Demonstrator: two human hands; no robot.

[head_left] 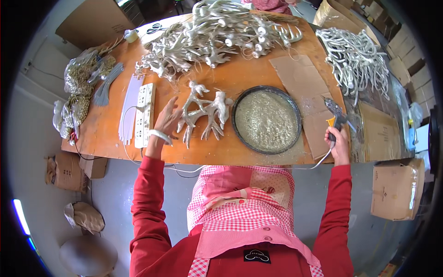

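My left hand (167, 119) lies spread on the orange table (110, 134), its fingers touching the left side of a silver glittered antler piece (203, 113); a pale bangle sits on the wrist. My right hand (338, 141) grips the handle of a glue gun (336, 113) with a yellow trigger, resting on cardboard sheets (304, 87) at the table's right. Between the hands stands a round dark pan (266, 120) filled with gold glitter.
A big heap of silver antler pieces (217, 34) fills the far side, another heap (357, 57) lies at the right. A white power strip (145, 113), white strips and bags of gold trim (80, 85) sit left. Cardboard boxes (397, 189) stand on the floor.
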